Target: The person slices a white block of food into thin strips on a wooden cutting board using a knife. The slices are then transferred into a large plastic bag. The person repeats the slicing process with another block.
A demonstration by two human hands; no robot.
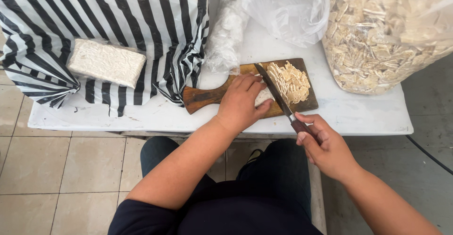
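Head view, looking straight down at a white table [141, 114] with the person seated at its near edge, dark trousers filling the bottom of the shot.

Left hand [241, 104] comes in from the lower left, forearm angled up toward the middle, palm down on the wooden cutting board [207, 97]. Its fingers are curled over a pale tempeh block [263, 96], pinning it to the board, so most of that block is hidden under the hand and only a small white bit peeks out by the fingertips. Right hand [325, 145] sits nearer and to the right, off the table edge, wrapped around the dark handle of a knife [276, 94]. The blade runs diagonally up and left across the board, its edge right beside the left fingertips, on the block. Just right of the blade there's a heap of thin cut slices [292, 81] on the board.

Far right is a big clear bag of slices [387, 32], cut off by the top and right edges. A crumpled clear plastic bag [283, 8] lies at the far middle, what's in it is hard to make out. On the left, a black-and-white striped bag [118, 27] spreads over the table with a whole wrapped tempeh slab [106, 62] on top of it. Beige floor tiles [61, 164] show at lower left. The right forearm gets cropped at the bottom right corner.
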